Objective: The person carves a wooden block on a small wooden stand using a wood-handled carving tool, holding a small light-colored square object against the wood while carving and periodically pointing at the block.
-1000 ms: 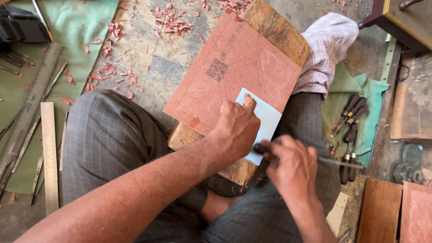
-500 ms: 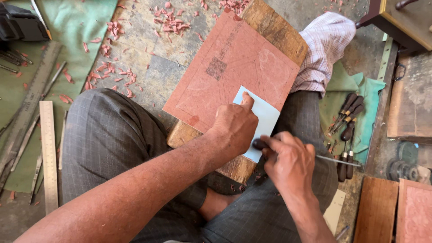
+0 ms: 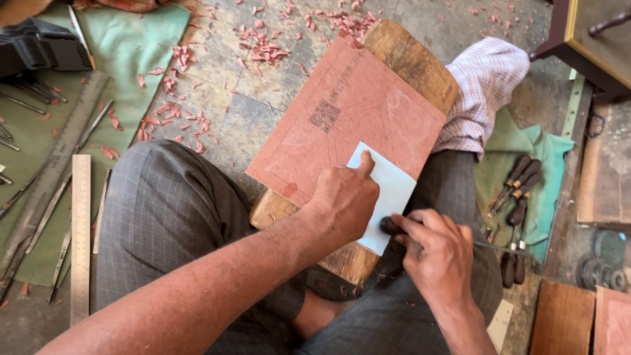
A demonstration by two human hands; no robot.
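Left hand now slightly lower on pale card, flat, pressing; right hand, grip clenched round dark-handled tool.

A worn grey concrete floor strewn with reddish shavings carries a green cloth at left, and a dark wooden furniture piece stands at upper right.
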